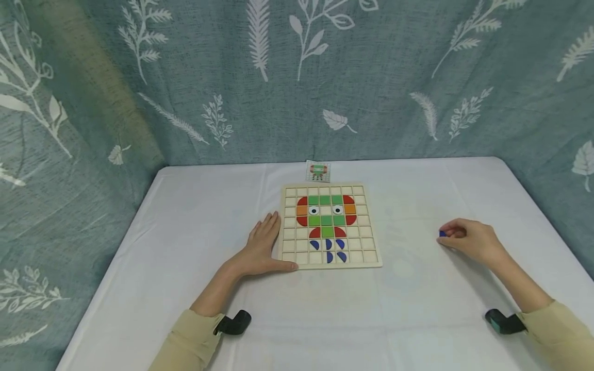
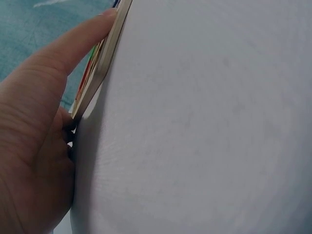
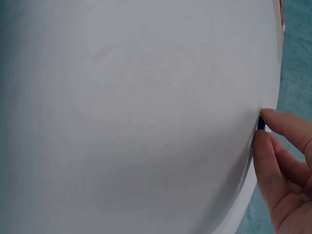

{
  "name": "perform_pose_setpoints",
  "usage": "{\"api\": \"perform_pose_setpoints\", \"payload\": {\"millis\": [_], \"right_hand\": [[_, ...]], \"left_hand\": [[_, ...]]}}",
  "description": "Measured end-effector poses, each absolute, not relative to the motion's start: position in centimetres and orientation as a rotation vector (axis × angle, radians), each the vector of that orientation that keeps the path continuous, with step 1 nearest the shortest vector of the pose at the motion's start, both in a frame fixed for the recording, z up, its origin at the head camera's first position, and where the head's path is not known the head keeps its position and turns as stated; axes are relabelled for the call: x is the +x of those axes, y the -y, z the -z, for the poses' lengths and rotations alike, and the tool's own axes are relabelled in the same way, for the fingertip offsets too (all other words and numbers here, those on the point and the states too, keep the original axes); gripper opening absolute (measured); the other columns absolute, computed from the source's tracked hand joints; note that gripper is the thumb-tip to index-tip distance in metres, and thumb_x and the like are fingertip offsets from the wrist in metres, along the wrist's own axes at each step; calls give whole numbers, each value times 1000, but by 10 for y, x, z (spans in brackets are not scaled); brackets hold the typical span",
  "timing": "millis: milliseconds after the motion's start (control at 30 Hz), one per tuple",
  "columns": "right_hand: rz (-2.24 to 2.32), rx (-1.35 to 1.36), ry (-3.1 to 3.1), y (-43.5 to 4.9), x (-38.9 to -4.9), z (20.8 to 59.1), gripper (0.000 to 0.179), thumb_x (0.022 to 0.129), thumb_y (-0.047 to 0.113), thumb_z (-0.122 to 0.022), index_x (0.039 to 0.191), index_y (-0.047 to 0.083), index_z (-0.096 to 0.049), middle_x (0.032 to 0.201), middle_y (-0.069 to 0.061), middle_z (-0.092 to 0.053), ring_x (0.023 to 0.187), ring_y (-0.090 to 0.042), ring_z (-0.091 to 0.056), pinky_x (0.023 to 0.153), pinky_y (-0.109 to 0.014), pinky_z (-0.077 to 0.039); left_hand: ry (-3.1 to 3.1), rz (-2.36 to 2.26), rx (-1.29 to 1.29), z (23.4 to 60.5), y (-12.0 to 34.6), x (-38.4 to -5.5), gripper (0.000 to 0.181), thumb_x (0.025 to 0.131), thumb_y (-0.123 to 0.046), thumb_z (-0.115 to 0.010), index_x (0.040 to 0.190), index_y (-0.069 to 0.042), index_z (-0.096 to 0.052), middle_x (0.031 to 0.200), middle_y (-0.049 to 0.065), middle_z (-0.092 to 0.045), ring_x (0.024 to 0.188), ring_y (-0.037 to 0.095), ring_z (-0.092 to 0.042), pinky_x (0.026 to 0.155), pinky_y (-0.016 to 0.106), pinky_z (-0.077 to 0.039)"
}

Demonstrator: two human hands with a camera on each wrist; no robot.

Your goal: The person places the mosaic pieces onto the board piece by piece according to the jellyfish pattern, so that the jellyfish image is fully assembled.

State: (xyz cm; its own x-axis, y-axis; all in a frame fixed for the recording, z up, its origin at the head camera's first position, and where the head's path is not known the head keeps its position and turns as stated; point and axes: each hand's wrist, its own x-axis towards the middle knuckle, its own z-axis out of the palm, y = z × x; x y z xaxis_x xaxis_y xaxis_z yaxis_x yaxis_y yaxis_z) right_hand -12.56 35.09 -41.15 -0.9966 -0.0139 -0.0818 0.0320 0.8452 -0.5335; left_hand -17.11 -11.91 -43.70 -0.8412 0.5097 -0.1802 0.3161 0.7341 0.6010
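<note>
A square wooden grid board (image 1: 366,241) lies mid-table, bearing green, red, orange and blue pieces and two eye pieces laid out as a figure. Its two lowest patterned rows hold several blue pieces (image 1: 340,244). At the board's left edge rests my left hand (image 1: 261,252), fingers straight along the side and thumb at the near left corner; the left wrist view shows the thumb on the board's rim (image 2: 111,53). Well to the right of the board, my right hand (image 1: 473,241) pinches a small blue piece (image 1: 442,234) between thumb and fingertips, low over the tablecloth.
A small picture card (image 1: 318,171) with a similar coloured figure lies just behind the board. White cloth (image 1: 209,206) covers the table, and a patterned teal curtain (image 1: 278,118) hangs behind it. Black wrist cameras (image 1: 235,322) sit at both sleeves.
</note>
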Motion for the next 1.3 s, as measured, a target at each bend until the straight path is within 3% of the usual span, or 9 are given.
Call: {"api": "perform_pose_setpoints", "payload": {"millis": [233,467,600,867,1300], "right_hand": [[1006,-212,-2866,-287,-133,408,28,84,19,-78,105,2,-71,83,1,-67,76,-14,-61,62,-27,-49],[1172,-681,-2652,-193,-146,409,23,81,15,-81,100,6,-73,81,7,-63,76,-11,-57,69,-24,-53],[1155,-891,-2592,-160,-152,412,20,81,15,-81,98,7,-73,79,7,-61,72,-8,-54,65,-22,-51],[1100,-961,-2525,-138,-155,418,18,82,15,-80,97,9,-72,80,3,-61,71,-10,-50,62,-22,-46],[1060,-999,-2551,-136,-154,417,17,83,16,-79,99,11,-73,79,8,-57,69,-10,-49,60,-23,-43]], "left_hand": [[-2608,-799,640,436,119,-171,127,72,-57,-78,154,4,-2,162,17,4,148,28,9,117,47,5],[-2615,-808,649,436,119,-172,127,72,-57,-78,154,5,-2,162,18,3,148,29,8,117,48,4],[-2613,-802,655,435,119,-172,127,73,-57,-78,154,5,-2,162,18,3,148,28,8,117,48,4],[-2610,-806,663,436,121,-171,126,74,-56,-78,153,5,-1,162,18,3,148,28,9,117,48,4],[-2620,-806,667,438,122,-172,127,73,-57,-78,153,5,-3,162,19,1,149,29,7,117,49,3]]}}
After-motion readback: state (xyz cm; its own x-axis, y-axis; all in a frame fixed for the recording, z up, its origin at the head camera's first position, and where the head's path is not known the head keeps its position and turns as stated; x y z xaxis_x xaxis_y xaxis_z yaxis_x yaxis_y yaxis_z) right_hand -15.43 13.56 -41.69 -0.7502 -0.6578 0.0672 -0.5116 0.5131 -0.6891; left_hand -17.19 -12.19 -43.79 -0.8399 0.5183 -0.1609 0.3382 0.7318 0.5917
